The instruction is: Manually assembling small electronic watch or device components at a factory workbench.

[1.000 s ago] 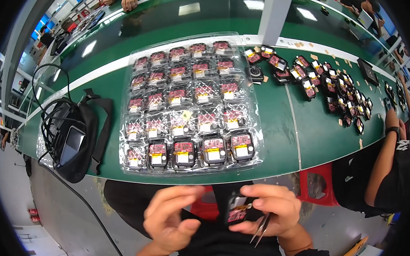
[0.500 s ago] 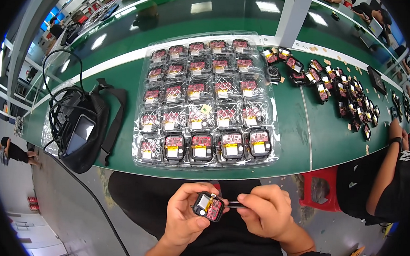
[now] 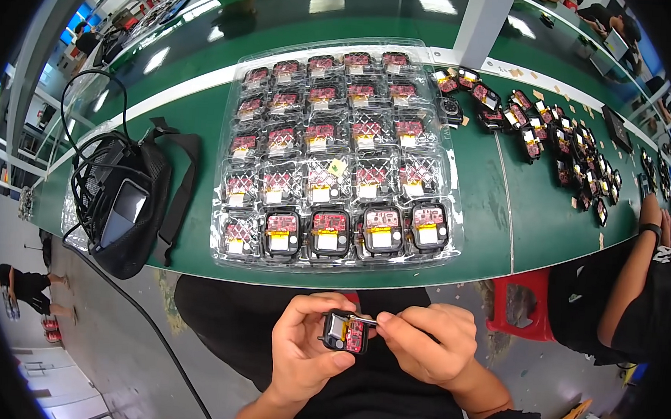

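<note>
My left hand (image 3: 299, 355) grips an open smartwatch case (image 3: 355, 336) between thumb and fingers, above my lap. The case is black, with a red circuit board, a silvery battery and a strip of yellow tape inside. In my right hand (image 3: 432, 342), thumb and fingers pinch slim tweezers (image 3: 364, 321). Their tip reaches over the upper edge of the case, by the board; whether it touches anything is too small to tell. Beyond my hands, a clear plastic tray (image 3: 448, 262) on the green table holds rows of similar watch cases, the nearest ones sitting higher in their pockets.
To the left of the tray lies a black bag (image 3: 160, 219) with coiled cables and a phone-like device (image 3: 127, 212). Many loose watch cases (image 3: 563, 142) are heaped at the right. A co-worker's arm (image 3: 630, 267) and a red stool (image 3: 518, 310) are at the right side.
The tweezers have moved from the right side of the watch case up over its upper edge, now slanting. My left hand has turned the case slightly. The view has shifted a little.
</note>
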Tool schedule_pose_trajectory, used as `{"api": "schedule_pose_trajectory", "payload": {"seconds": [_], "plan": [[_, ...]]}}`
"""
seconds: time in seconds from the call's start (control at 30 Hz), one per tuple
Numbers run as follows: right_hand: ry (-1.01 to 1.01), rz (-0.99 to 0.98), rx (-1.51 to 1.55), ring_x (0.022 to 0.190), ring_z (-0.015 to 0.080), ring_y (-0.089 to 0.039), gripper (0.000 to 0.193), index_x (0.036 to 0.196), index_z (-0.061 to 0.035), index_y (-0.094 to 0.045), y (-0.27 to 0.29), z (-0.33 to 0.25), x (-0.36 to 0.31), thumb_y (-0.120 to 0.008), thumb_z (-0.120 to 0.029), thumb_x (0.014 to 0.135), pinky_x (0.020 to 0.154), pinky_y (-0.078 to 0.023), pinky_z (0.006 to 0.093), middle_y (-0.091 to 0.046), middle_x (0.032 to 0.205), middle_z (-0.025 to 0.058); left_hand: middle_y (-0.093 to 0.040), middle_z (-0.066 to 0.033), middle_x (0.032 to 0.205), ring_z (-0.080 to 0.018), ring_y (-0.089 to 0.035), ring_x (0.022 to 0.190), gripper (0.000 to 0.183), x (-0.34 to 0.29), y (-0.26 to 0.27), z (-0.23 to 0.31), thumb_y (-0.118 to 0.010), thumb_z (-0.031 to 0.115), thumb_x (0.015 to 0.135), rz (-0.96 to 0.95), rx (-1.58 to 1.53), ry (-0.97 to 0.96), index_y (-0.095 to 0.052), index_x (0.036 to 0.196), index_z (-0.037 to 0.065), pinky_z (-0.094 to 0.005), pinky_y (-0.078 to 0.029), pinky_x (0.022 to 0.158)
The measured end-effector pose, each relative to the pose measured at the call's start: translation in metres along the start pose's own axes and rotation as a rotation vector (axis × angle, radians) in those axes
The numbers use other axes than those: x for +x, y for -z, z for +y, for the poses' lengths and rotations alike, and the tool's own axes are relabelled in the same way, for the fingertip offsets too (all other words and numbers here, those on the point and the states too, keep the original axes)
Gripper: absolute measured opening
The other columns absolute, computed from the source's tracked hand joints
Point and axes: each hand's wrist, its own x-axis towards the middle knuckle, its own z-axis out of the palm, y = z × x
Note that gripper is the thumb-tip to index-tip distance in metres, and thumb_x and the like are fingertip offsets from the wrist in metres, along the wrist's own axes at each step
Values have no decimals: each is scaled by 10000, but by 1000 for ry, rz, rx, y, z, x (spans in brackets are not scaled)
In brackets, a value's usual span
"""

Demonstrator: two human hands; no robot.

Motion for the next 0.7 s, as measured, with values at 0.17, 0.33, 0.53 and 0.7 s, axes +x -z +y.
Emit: {"api": "schedule_pose_trajectory", "payload": {"seconds": [0.17,0.33,0.53,0.7], "plan": [[-172,-19,212,572,148,-615,319,1013,-38,-748,1,-2,6,-835,-15,707,472,-476,263,-643,814,42,-569,-185,1270,-256,-548,1235,614,-3,7,-2,-865,5,734,5,74,-4,-541,1256,5,-389,-473,1043],[-182,-13,144,581,155,-631,297,1001,-42,-750,0,-6,6,-838,-36,717,469,-484,268,-647,805,48,-570,-187,1277,-261,-546,1241,613,-1,5,-3,-872,7,728,2,140,-39,-549,1249,6,-387,-470,1043],[-125,8,43,538,133,-585,257,975,-30,-747,-5,-6,0,-823,-42,730,448,-461,260,-637,798,38,-535,-206,1311,-275,-533,1269,604,-1,-3,-3,-868,-3,736,47,191,-63,-544,1246,-8,-414,-487,1054],[-73,-26,-18,510,121,-564,243,977,-26,-744,-3,-5,2,-807,-42,744,430,-437,257,-638,804,34,-511,-222,1336,-287,-528,1283,581,-2,0,-4,-851,-36,745,46,236,-104,-552,1242,-19,-416,-499,1052]]}}
